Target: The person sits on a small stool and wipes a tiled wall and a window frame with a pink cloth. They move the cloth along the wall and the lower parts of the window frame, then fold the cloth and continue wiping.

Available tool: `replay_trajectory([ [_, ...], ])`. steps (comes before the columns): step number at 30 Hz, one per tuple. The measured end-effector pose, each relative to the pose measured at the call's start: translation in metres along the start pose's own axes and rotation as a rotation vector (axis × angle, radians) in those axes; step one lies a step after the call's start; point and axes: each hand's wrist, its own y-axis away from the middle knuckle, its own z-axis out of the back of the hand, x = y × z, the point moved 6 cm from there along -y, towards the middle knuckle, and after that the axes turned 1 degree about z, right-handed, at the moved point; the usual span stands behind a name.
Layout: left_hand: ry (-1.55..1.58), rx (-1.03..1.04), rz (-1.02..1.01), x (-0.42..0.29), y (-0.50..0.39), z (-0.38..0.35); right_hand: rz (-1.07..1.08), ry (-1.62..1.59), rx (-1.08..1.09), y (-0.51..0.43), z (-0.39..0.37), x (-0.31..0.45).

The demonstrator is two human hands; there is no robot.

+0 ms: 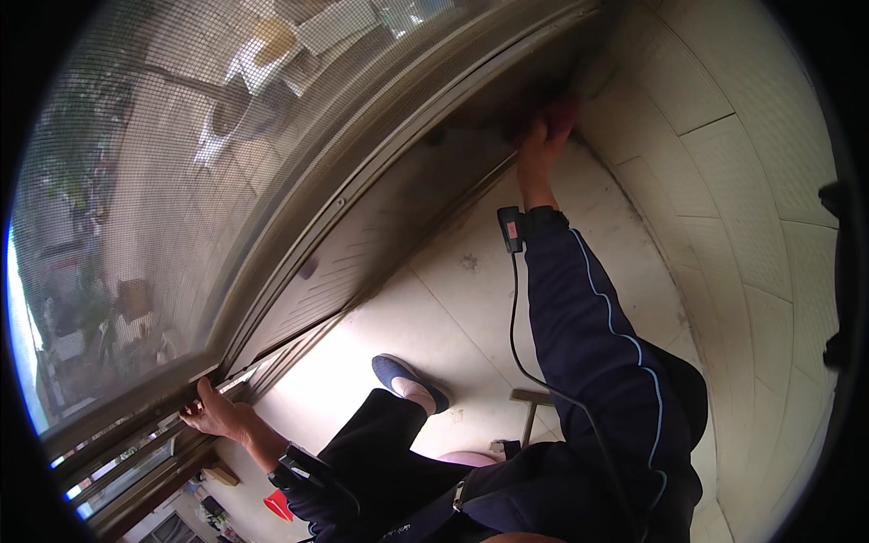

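A sliding door with a mesh screen (170, 224) stands at an angle on my left. My left hand (220, 415) grips the edge of its frame (197, 387), thumb on the near side and fingers curled around. Below the screen runs a ribbed lower panel (319, 278). My right arm is stretched out toward the far end of this panel. There my right hand (540, 153) holds a dark red cloth (563, 114) low against the panel, near the tiled wall. Shadow and blur hide the fingertips and most of the cloth.
A tiled wall (733, 163) curves along the right. My shoe (407, 380) rests on the pale floor (461, 319). Beside my legs are a T-shaped bar (533, 400) and a pink rounded thing (468, 458). A red container (278, 506) stands lower left. A cable (514, 319) hangs along my right sleeve.
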Motion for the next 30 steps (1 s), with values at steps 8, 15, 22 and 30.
replay_trajectory([
  [8,-0.093,-0.02,0.015,-0.005,0.005,0.001,-0.005,0.362,-0.063,0.112,0.024,-0.078],
  [15,-0.028,0.002,-0.004,0.006,-0.004,0.002,-0.706,-0.107,-0.037,0.287,-0.063,-0.033],
  [22,-0.03,0.011,0.003,0.002,0.0,0.001,-0.656,-0.193,0.028,0.296,-0.118,0.059],
  [30,-0.044,0.017,-0.009,-0.001,0.006,0.003,-0.029,0.311,0.237,0.191,-0.05,-0.039],
])
